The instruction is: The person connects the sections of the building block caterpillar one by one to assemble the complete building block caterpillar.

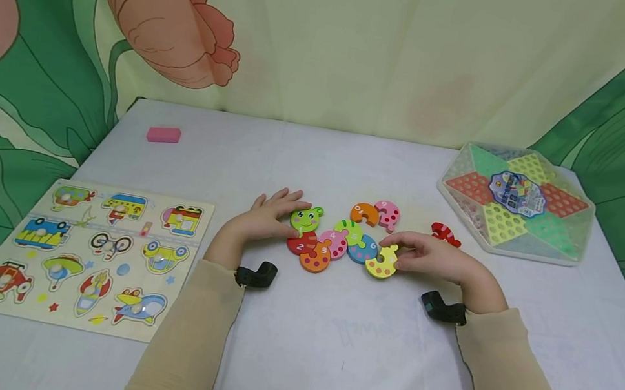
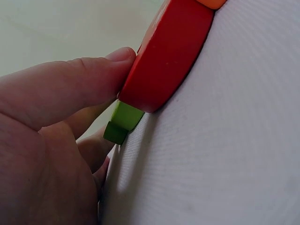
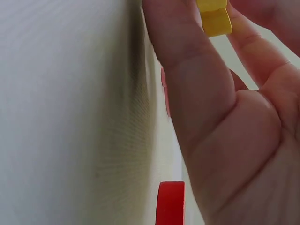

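Your right hand pinched the yellow piece between thumb and fingers, so only a small gap was left, filled by the piece. I could not tell if the piece was off the cloth. Your left hand had its fingers spread apart, and its thumb pressed on the side of the red piece with a 2. Another fingertip was right by the green smiley head; I could not tell if it touched.

Between your hands, in the middle of the tabletop, the red piece led to an orange piece with a 3, a pink piece, a green striped piece and a blue piece. The yellow one was just beside the blue.

A bit nearer the far edge sat an orange arch and a pink dotted piece. A red striped piece lay past your right hand. The star game box was by the far right corner, a pink block near the far left corner, and the picture board along the left edge.
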{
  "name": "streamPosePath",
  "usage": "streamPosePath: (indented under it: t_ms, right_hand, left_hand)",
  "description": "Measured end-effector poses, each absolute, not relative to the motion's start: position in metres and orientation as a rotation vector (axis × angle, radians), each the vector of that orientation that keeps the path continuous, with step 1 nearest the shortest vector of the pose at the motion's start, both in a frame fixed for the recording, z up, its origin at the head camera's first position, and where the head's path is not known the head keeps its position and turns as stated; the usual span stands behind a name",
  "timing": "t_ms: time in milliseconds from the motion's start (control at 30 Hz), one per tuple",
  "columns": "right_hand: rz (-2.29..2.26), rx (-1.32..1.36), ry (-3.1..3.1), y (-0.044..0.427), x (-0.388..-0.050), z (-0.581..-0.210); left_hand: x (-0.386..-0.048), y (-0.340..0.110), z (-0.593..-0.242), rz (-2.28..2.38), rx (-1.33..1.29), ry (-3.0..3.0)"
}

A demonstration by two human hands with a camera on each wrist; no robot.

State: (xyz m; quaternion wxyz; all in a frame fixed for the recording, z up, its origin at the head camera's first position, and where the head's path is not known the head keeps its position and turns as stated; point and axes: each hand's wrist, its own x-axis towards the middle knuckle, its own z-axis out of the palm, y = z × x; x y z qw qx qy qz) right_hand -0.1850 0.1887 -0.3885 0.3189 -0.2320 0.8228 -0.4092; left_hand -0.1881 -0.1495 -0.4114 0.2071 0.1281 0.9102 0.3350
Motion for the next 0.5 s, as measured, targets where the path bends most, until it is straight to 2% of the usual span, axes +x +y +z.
streamPosePath:
  t_ms: [500]
  right_hand:
    - [-1.002,-0.61,2.108,0.1865,-0.1848,-0.39]
  left_hand:
    - [-0.1881,-0.1498,-0.4113,0.935,0.362,2.537]
